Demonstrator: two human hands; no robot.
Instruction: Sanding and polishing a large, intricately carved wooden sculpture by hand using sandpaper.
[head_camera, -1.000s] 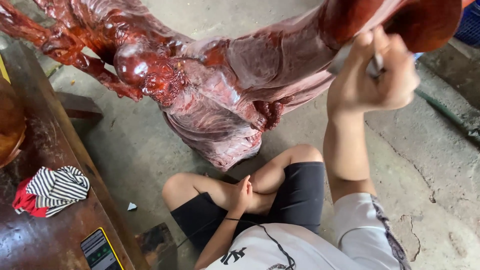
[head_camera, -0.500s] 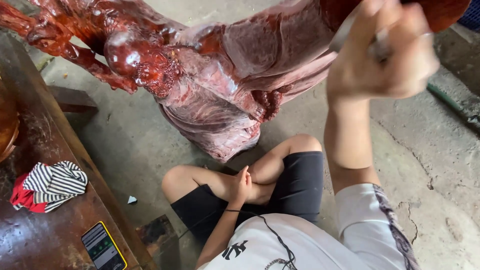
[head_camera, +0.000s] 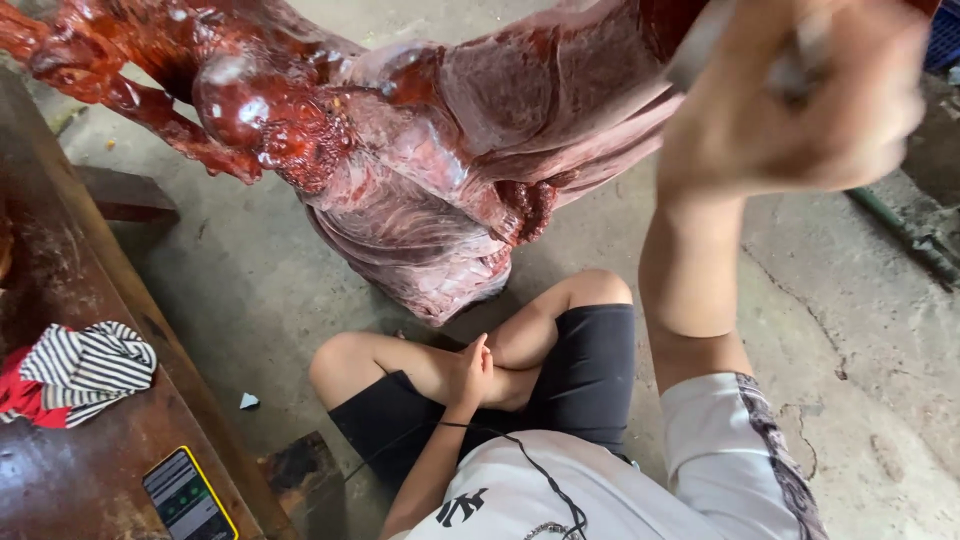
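Sitting cross-legged on the concrete floor (head_camera: 250, 270), I have the big glossy red wooden carving (head_camera: 430, 150) looming over my knees, its folded base coming down just in front of my shins and filling most of what I see ahead. To my left runs a dark wooden table (head_camera: 90, 470) with a striped cloth (head_camera: 85, 365) bunched on it and a phone (head_camera: 188, 497) lying face up near the edge; a small scrap of paper (head_camera: 248, 401) sits on the floor beside the table leg, and a greenish hose (head_camera: 900, 230) trails across the ground on my right. My right hand (head_camera: 800, 105) is raised high against the upper right part of the carving, fingers curled tight around a slim metal tool (head_camera: 700, 50) whose pale blade pokes out on the left of my fist and lies against the wood; the hand is blurred, so I cannot make out more of the grip. My left hand (head_camera: 470, 375) rests in my lap on my crossed legs, fingers loosely together and holding nothing, well apart from the carving. Compared with half a second ago, my right fist has swung up and rightward and looks larger and more smeared, while the carving, cloth and phone have all slid a little leftward in view.
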